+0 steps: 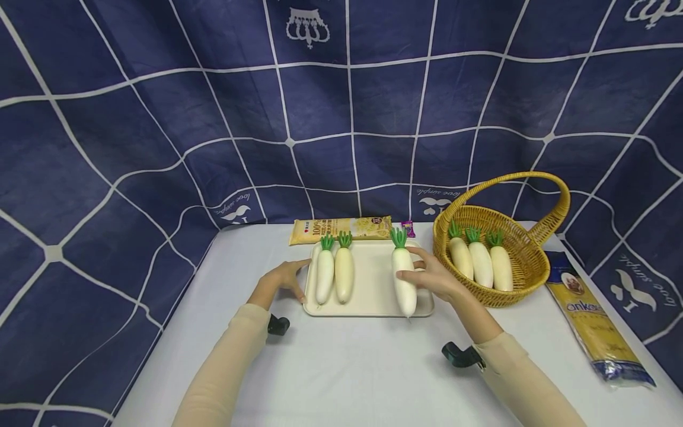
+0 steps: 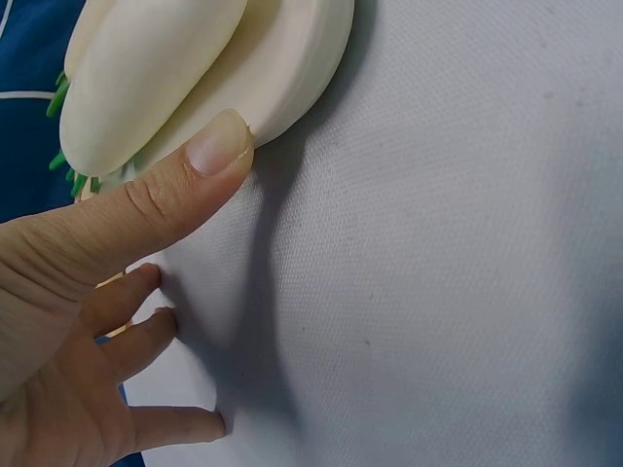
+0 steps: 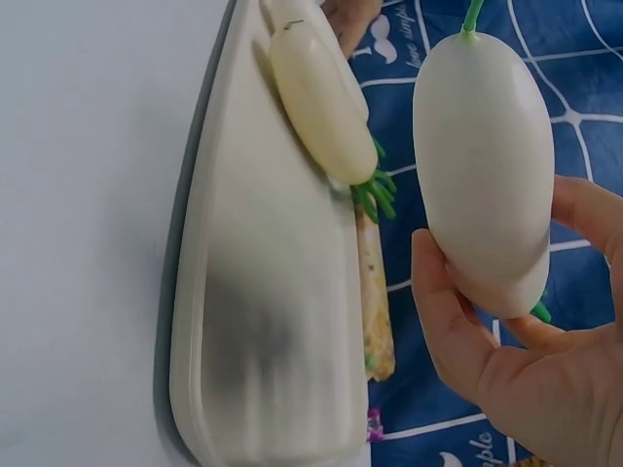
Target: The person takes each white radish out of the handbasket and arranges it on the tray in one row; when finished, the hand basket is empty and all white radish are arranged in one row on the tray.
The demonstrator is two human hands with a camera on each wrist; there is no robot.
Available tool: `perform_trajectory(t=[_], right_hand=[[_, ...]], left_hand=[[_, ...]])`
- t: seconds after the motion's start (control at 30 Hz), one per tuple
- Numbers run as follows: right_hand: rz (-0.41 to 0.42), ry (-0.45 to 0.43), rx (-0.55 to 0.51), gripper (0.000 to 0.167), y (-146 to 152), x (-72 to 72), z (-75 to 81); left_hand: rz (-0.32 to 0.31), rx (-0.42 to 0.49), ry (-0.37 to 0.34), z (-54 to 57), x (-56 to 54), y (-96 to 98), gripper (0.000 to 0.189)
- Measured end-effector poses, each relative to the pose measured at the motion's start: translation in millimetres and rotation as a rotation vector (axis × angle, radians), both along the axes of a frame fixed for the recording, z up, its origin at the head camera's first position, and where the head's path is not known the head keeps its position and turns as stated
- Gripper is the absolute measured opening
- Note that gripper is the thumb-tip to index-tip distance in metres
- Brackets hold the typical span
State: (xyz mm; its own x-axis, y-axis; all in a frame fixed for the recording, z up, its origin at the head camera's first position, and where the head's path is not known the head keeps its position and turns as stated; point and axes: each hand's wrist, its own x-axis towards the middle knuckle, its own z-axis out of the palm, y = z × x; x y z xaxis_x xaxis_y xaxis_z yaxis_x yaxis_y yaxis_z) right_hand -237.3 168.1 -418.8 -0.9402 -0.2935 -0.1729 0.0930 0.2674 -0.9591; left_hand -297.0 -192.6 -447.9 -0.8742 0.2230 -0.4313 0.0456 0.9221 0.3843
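My right hand (image 1: 434,279) grips a white radish (image 1: 404,284) with green leaves over the right part of a cream tray (image 1: 373,279). In the right wrist view, the thumb and fingers wrap this radish (image 3: 484,165), which appears raised above the tray (image 3: 282,379). At the tray's left edge is my left hand (image 1: 283,277), fingers spread and holding nothing. Its thumb (image 2: 216,151) reaches the tray rim in the left wrist view. Two more radishes, one white (image 1: 325,277) and one yellowish (image 1: 344,276), lie side by side on the tray's left part.
A wicker basket (image 1: 491,298) with a tall handle stands to the right, holding three radishes (image 1: 482,265). Beside it lies a yellow and blue food bag (image 1: 592,320). Behind the tray are a yellow packet (image 1: 341,228) and a small purple packet (image 1: 408,229). A blue curtain (image 1: 320,160) hangs behind.
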Motion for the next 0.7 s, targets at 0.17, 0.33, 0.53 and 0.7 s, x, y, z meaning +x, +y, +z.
perform_trajectory(t=[0.17,0.33,0.53,0.7], right_hand=[[-0.011,-0.005,-0.029,0.080,-8,-7.9,-4.4],[-0.027,-0.023,-0.031,0.080,-17,-15.4,-8.6],[-0.032,-0.047,-0.040,0.081,-27,-23.2,-14.1],[-0.036,-0.074,-0.045,0.082,-34,-28.9,-21.1]], left_hand=[[0.000,0.001,-0.001,0.9,0.6,0.5,0.118],[-0.001,0.004,-0.003,0.4,0.1,0.2,0.118],[-0.007,0.007,-0.003,-0.3,-0.4,-0.5,0.118],[-0.004,0.007,-0.005,-0.7,-0.9,-0.9,0.118]])
